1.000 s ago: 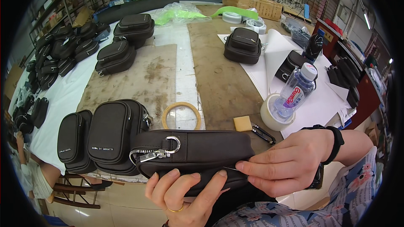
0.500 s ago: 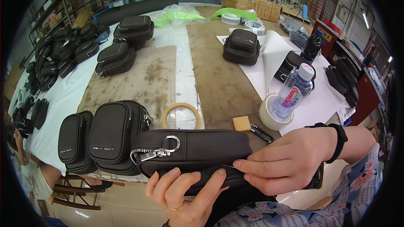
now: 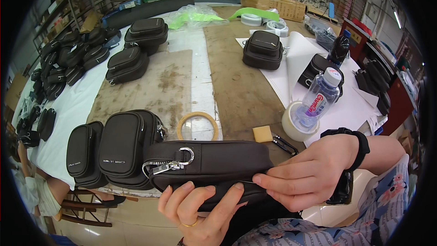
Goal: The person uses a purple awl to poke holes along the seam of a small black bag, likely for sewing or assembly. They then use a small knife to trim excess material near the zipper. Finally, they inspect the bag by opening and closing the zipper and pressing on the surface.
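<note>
In my head view, a dark brown leather bag (image 3: 227, 157) lies on its side, with a silver zipper pull and D-ring at its left end. My left hand (image 3: 200, 209) grips its lower part from beneath, fingers curled onto the leather. My right hand (image 3: 309, 177) has its fingers closed on the seam at the bag's right end. Between the fingertips of both hands is a thin, pale line that I cannot make out. Two similar bags (image 3: 120, 146) stand just left of the held one.
Beyond lie a tape ring (image 3: 197, 115), a yellow block (image 3: 262, 134), black snips (image 3: 284, 148), and a bottle (image 3: 318, 98) inside a wide tape roll (image 3: 288, 125). Paper sheets (image 3: 355, 114), more bags (image 3: 73, 54) and green strips (image 3: 250, 12) surround them. A co-worker's arm (image 3: 23, 157) shows at left.
My hands stay on the same seam, with only a slight shift of the right hand's fingers. The surroundings on the left sit slightly further right in the picture.
</note>
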Demonstrator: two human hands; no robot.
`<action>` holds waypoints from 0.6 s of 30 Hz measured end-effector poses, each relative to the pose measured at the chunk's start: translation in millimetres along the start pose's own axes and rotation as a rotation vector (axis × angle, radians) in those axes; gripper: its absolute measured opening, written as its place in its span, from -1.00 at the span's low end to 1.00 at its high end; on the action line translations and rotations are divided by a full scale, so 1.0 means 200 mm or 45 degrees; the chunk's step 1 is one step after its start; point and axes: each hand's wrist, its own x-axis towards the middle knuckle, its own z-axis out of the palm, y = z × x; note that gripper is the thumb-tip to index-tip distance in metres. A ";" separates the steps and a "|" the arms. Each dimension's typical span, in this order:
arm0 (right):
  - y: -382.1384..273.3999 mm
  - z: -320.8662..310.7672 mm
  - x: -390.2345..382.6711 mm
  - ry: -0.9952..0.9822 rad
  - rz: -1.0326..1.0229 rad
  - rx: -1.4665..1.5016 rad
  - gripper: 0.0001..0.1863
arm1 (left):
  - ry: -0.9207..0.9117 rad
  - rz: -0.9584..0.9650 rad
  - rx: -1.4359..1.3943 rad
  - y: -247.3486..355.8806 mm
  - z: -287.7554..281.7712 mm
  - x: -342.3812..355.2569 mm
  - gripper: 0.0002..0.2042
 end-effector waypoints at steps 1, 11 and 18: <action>0.00 0.00 0.00 0.000 0.014 0.008 -0.87 | -0.004 0.002 -0.007 0.00 0.00 0.00 -0.62; -0.04 -0.02 0.04 0.031 0.184 0.111 -0.87 | 0.003 0.012 0.003 0.00 0.01 -0.01 -0.62; -0.03 -0.03 0.06 0.008 0.176 0.137 -0.86 | -0.004 0.006 -0.007 0.00 0.00 -0.01 -0.61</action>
